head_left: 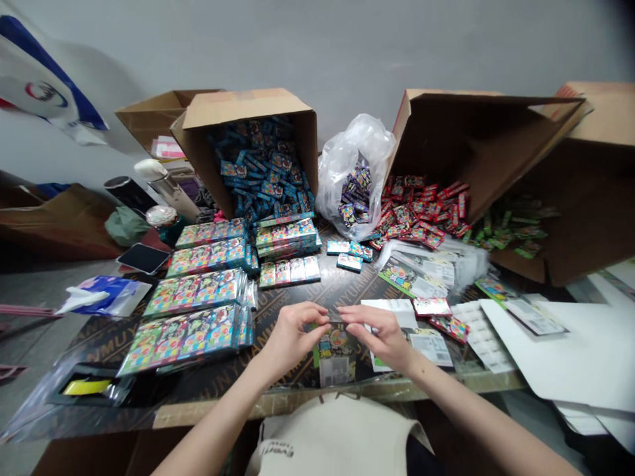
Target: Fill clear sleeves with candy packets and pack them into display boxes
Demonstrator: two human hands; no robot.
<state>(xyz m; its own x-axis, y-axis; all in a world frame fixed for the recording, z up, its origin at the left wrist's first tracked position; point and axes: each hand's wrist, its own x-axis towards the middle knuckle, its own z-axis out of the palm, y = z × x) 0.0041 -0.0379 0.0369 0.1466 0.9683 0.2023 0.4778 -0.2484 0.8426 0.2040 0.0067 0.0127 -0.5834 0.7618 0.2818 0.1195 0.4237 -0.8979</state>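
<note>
My left hand (pixel 292 334) and my right hand (pixel 380 334) meet over the near middle of the dark table (pixel 99 337). Both pinch the top edge of a clear plastic sleeve (pixel 335 357) with a colourful printed card inside, held upright just above the table. Filled packs lie in rows (pixel 198 311) to the left of my hands. A few small blue packets (pixel 350 254) lie beyond my hands. Red packets (pixel 441 317) and printed cards (pixel 411 277) lie to the right.
Tipped cardboard boxes line the back: one spills blue packets (pixel 262 172), one red packets (pixel 421 208), one green packets (pixel 516 228). A clear bag (pixel 354 165) of purple packets stands between them. White sheets (pixel 585 350) cover the right. Bottles (pixel 163 185), a phone (pixel 143 258) and tissues (pixel 99 295) sit left.
</note>
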